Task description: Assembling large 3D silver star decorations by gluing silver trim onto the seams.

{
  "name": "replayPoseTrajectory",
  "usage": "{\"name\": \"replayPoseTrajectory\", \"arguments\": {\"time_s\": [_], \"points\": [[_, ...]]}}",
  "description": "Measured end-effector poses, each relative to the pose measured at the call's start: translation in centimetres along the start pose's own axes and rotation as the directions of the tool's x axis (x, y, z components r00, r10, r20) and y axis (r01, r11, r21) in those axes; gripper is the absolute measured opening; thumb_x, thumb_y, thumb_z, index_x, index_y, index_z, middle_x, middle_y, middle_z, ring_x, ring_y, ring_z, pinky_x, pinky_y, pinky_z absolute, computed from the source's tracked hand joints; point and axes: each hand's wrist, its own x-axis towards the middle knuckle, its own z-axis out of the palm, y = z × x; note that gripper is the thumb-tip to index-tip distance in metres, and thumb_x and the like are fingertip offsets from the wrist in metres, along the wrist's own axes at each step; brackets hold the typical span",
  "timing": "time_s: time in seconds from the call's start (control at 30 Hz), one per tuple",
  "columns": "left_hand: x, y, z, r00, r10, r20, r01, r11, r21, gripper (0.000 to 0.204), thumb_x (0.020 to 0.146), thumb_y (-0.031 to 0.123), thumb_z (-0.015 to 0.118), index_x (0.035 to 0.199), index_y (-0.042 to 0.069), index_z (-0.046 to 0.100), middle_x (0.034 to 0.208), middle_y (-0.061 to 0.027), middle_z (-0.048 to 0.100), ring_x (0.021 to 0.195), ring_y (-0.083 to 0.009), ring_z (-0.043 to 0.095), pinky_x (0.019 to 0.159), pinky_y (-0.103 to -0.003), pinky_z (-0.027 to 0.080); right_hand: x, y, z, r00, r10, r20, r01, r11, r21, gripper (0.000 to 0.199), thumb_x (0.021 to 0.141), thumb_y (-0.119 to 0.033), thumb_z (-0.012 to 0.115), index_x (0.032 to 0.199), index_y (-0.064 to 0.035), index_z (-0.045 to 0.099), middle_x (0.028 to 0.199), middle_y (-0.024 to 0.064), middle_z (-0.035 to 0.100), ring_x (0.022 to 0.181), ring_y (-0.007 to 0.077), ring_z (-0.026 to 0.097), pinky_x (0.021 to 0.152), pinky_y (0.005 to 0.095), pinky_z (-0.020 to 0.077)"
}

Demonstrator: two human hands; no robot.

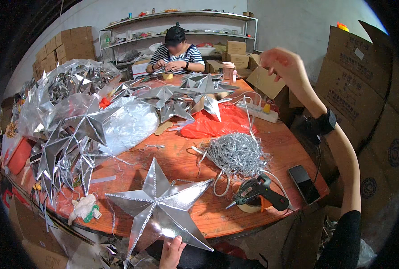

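Observation:
A large silver foil star [160, 207] lies at the near edge of the round wooden table [186, 166]. My left hand [171, 252] grips its lower point from below. My right hand [285, 66] is raised high at the right, fingers loosely curled, and I see nothing in it; a black watch sits on that wrist. A green and black glue gun [258, 192] rests on a roll of tape right of the star. Behind it lies a tangle of silver tinsel cord [237, 154].
Finished silver stars are heaped at the left [69, 134] and centre back [195, 94]. A red plastic bag [213, 123], a power strip [262, 112] and a black phone [303, 183] lie on the table. A person in a striped top [176, 54] works opposite. Cardboard boxes [361, 89] stand at the right.

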Motion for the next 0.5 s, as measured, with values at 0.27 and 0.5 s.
{"name": "replayPoseTrajectory", "arguments": {"time_s": [0.27, 0.5], "points": [[0.4, 0.5, 0.7, 0.998, 0.005, 0.066, -0.005, 1.000, 0.002, 0.052, 0.087, 0.040, 0.048, 0.117, -0.002, 0.039, 0.102, -0.0161, 0.054, 0.091, -0.0329, 0.057, 0.082, -0.046, 0.046, -0.5, -1.5, -2.1, 1.000, 0.026, 0.008, -0.025, 0.997, -0.069, 0.021, 0.089, -0.022, 0.053, 0.099, -0.0078, 0.065, 0.074, -0.0016, 0.063, 0.058, 0.0038, 0.052, 0.046, 0.0183, 0.0401], [-0.5, 3.6, 1.9, 0.958, -0.039, 0.285, -0.003, 0.989, 0.146, 0.047, 0.093, 0.043, 0.035, 0.098, -0.001, 0.048, 0.084, -0.0128, 0.058, 0.063, -0.0185, 0.056, 0.055, -0.028, 0.043, -4.4, -7.9, -3.4, 0.993, -0.103, -0.050, 0.104, 0.994, 0.031, 0.021, 0.087, -0.020, 0.056, 0.095, -0.0044, 0.067, 0.072, -0.0012, 0.061, 0.057, 0.0018, 0.047, 0.049, 0.0163, 0.0391]]}}
